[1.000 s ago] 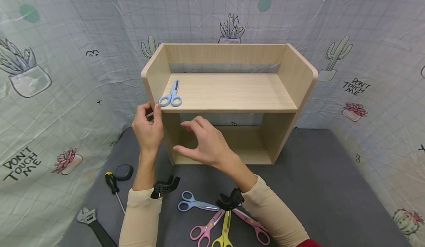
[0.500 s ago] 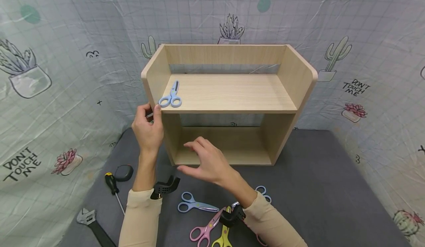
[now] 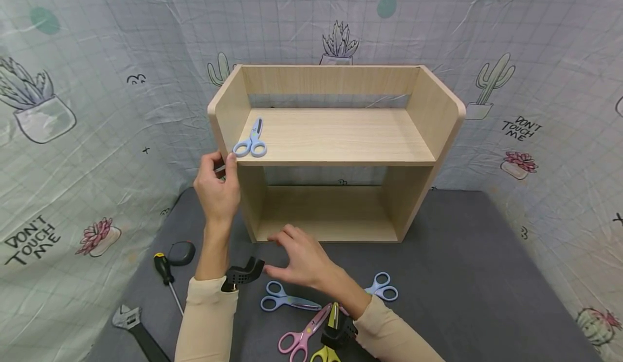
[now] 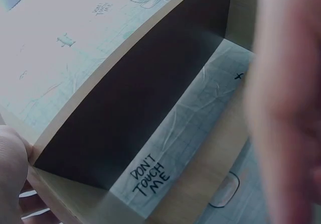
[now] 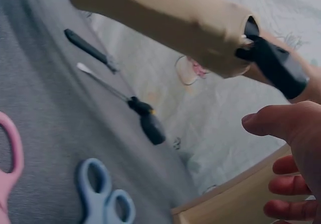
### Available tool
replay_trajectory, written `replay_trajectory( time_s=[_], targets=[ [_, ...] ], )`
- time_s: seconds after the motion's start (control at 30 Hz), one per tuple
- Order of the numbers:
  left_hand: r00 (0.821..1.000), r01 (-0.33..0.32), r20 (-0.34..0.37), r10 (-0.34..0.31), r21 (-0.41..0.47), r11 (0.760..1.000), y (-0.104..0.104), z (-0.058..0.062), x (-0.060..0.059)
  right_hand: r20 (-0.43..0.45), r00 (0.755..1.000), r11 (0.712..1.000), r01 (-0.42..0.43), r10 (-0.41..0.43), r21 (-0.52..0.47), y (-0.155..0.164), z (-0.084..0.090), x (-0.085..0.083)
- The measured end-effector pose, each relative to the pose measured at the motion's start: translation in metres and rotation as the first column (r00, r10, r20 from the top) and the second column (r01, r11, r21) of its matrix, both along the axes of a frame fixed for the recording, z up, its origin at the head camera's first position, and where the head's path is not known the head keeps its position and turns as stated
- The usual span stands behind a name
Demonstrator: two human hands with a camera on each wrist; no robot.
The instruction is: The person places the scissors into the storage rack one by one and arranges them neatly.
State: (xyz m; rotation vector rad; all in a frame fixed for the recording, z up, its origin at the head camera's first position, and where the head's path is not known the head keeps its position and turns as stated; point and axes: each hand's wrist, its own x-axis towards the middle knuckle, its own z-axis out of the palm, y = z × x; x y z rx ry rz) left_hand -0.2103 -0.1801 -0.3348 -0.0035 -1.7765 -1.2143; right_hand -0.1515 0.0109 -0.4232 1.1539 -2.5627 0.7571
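While my left hand [image 3: 217, 189] stays gripping shelf [image 3: 336, 135] edge at 9 o'clock, right hand [image 3: 303, 262] has dropped, fingers relaxed, toward blue scissors [image 3: 287, 300] at 6 o'clock; pickup likely.

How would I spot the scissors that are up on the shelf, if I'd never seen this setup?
Find the wooden shelf unit standing on the grey mat. On its upper board, at the left end, lie small light blue scissors, handles toward the front. They are the only pair on the shelf; the other scissors all lie down on the mat.
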Motion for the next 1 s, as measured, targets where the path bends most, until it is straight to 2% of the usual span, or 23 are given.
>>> replay_trajectory(
  time_s=[0.5, 0.77, 1.0],
  targets=[
    [1.0, -0.006, 0.025, 0.006, -0.004, 1.0, -0.002, -0.003, 0.0, 0.1, 0.994, 0.988, -0.058, 0.043, 0.144, -0.012, -0.039, 0.013],
    [1.0, 0.001, 0.02, -0.001, -0.001, 1.0, -0.001, -0.002, 0.001, 0.093, 0.995, 0.967, -0.048, 0.025, 0.249, -0.018, -0.054, 0.014],
    [1.0, 0.003, 0.01, -0.003, 0.004, 1.0, 0.0, -0.001, 0.0, 0.052, 0.997, 0.94, -0.063, 0.049, 0.335, -0.022, -0.065, 0.017]
  ],
)
